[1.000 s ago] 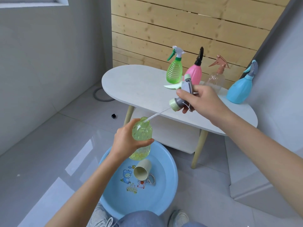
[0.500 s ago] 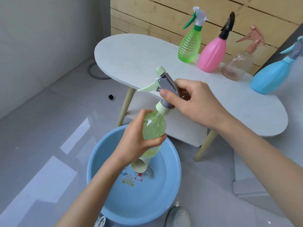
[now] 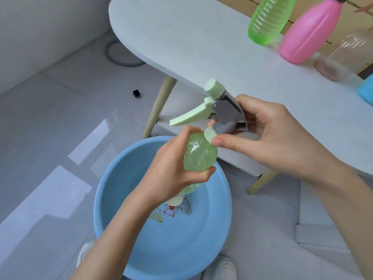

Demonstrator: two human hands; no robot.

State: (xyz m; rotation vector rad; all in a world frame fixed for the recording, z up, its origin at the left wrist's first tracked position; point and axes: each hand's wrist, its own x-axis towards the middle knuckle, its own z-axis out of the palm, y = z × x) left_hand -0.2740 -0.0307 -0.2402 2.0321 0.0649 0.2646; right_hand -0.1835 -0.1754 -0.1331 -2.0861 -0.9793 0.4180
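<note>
**Free room and obstacles.** The bench [image 3: 181, 37] has open surface on its left half. Its far right edge is lined by a green bottle [image 3: 268, 19], pink bottle [image 3: 308, 33], clear bottle [image 3: 343, 57] and blue bottle [image 3: 366, 91] in a row. The basin [image 3: 113, 178] is open from above at its near half. The spray bottle [image 3: 199, 156], left grip [image 3: 173, 174] and right grip [image 3: 268, 138] hang over its far half, partly covering a cup [image 3: 175, 200] beside a ring [image 3: 186, 205]. A bench leg [image 3: 159, 106] stands just left. The floor [image 3: 50, 118] at left is open, save a black cube [image 3: 136, 93].

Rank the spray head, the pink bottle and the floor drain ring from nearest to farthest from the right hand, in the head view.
1. spray head: gripped by the right hand, atop the pale green bottle.
2. pink bottle: standing on the table, upper right.
3. floor drain ring: far left, beyond the table's end.
</note>
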